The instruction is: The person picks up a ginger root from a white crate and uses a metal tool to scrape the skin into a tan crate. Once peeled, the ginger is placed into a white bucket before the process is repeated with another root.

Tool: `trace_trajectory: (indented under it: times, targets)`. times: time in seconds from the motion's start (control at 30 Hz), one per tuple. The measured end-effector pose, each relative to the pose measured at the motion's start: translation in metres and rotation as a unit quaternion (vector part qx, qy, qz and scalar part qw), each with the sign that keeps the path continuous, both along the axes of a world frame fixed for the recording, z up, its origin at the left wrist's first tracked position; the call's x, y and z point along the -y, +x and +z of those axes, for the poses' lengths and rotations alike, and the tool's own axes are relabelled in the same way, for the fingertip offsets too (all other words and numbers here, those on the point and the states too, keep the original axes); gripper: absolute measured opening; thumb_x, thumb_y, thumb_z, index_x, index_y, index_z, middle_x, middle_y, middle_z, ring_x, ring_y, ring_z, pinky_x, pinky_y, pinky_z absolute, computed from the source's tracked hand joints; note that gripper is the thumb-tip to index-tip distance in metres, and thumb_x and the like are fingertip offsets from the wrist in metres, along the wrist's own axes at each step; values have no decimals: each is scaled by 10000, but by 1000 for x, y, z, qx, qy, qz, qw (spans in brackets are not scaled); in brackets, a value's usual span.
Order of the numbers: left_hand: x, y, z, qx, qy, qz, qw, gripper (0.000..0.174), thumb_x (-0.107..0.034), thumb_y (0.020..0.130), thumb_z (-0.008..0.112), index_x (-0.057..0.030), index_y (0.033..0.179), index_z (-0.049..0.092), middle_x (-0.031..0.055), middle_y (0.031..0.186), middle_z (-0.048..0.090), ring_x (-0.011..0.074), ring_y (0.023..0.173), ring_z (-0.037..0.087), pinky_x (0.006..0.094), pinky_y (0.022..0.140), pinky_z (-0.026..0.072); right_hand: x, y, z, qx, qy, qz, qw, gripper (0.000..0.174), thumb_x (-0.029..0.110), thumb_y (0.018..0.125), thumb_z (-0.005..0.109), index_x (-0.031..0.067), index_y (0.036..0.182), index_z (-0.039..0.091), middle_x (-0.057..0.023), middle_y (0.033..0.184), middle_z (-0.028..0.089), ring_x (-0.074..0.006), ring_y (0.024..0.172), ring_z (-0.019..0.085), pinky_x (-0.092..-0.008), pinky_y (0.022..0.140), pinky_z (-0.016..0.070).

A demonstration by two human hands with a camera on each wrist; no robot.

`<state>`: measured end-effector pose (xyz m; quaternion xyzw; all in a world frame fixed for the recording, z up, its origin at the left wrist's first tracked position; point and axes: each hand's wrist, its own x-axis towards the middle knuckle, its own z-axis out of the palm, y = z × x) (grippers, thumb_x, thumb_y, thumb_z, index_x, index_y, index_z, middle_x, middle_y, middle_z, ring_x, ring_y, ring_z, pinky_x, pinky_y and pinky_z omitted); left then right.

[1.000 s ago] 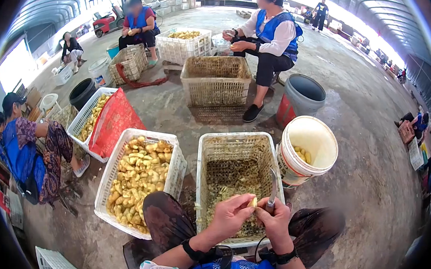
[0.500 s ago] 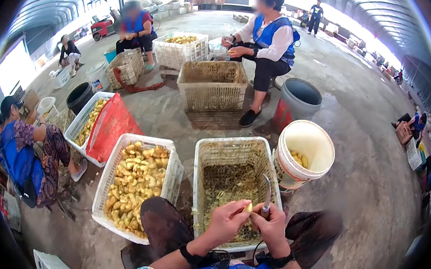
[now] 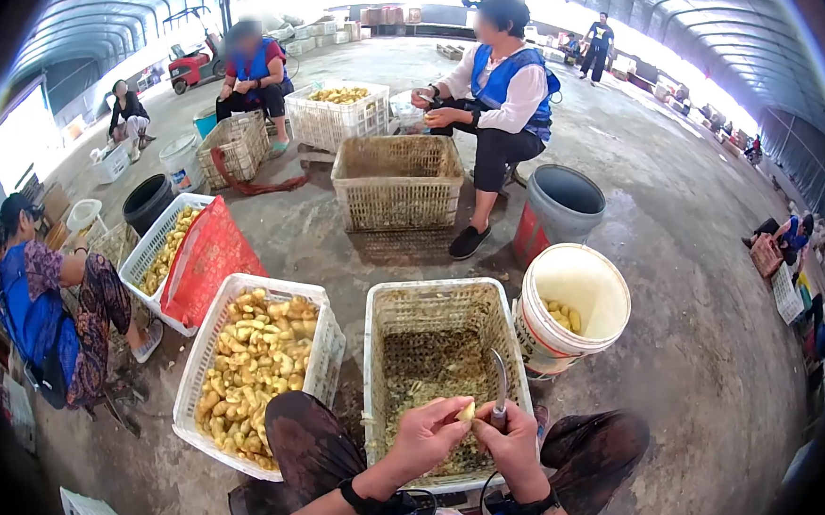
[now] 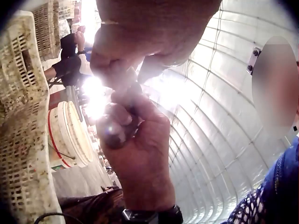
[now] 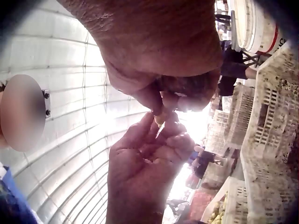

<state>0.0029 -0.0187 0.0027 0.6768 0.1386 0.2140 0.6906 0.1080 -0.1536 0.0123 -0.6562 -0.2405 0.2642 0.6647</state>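
Observation:
Between the fingertips of my left hand (image 3: 427, 443) is a small pale yellow piece of ginger (image 3: 465, 412), pinched and mostly covered by the fingers. My right hand (image 3: 516, 445) grips the wooden handle of a knife (image 3: 501, 377), its curved blade pointing up and away. The right thumb is right at the ginger, and both hands meet over a dirty white crate (image 3: 372, 392) with peelings on its bottom. In the right wrist view the ginger (image 5: 160, 119) shows between the two hands' fingertips.
A white crate (image 3: 332, 355) heaped with ginger stands left of my knee. Right of the peelings crate is a white bucket (image 3: 594, 294) with some pieces inside. Beyond are an empty stained crate (image 3: 395, 202), a grey bucket (image 3: 575, 214) and several seated people.
The head view has shifted, so crates and buckets sit lower and slightly further left. Both hands stay together, still holding the ginger and the knife.

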Motion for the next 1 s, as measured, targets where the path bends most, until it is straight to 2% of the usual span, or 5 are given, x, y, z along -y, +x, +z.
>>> trace_trajectory:
  times: [0.1, 0.5, 0.6, 0.77, 1.0]
  targets:
    - [-2, -2, 5, -21, 39, -6, 999, 331, -11, 954, 686, 23, 1283, 675, 37, 1036, 686, 89, 883, 647, 253, 734, 547, 1, 0, -5, 3, -3, -1, 1000, 73, 3, 900, 731, 31, 933, 672, 68, 676, 548, -4, 580, 455, -205, 513, 343]
    - [-15, 0, 12, -48, -292, 3, 955, 297, -94, 975, 661, 72, 1221, 678, 51, 883, 696, 111, 769, 641, 271, 702, 526, 2, -1, 5, -3, 4, -4, 1000, 105, 65, 965, 595, 4, 1035, 644, 5, 732, 588, -53, 595, 516, -220, 537, 414]
    - [-20, -6, 6, -16, -328, -1, 945, 334, -120, 991, 661, 70, 1265, 661, 74, 896, 700, 115, 744, 628, 265, 700, 521, -4, -1, -14, 26, 53, -11, 998, 232, 248, 1002, 631, 16, 1016, 627, 3, 687, 580, -53, 528, 497, -210, 471, 371]
    - [-17, -11, 14, -68, -297, -5, 953, 315, -147, 981, 690, 61, 1217, 699, 54, 913, 705, 106, 758, 621, 261, 712, 513, -6, 1, -8, 61, 1, -14, 998, 142, 27, 924, 671, 21, 1064, 651, 18, 793, 595, -47, 651, 513, -222, 578, 420]
    - [-7, -10, 4, -44, -339, -39, 939, 253, -52, 954, 701, 81, 1168, 708, 94, 906, 721, 146, 753, 640, 278, 682, 503, 2, -8, 11, 123, -6, -26, 992, 193, 40, 914, 741, 19, 1100, 695, 48, 842, 636, -15, 696, 513, -205, 607, 427]
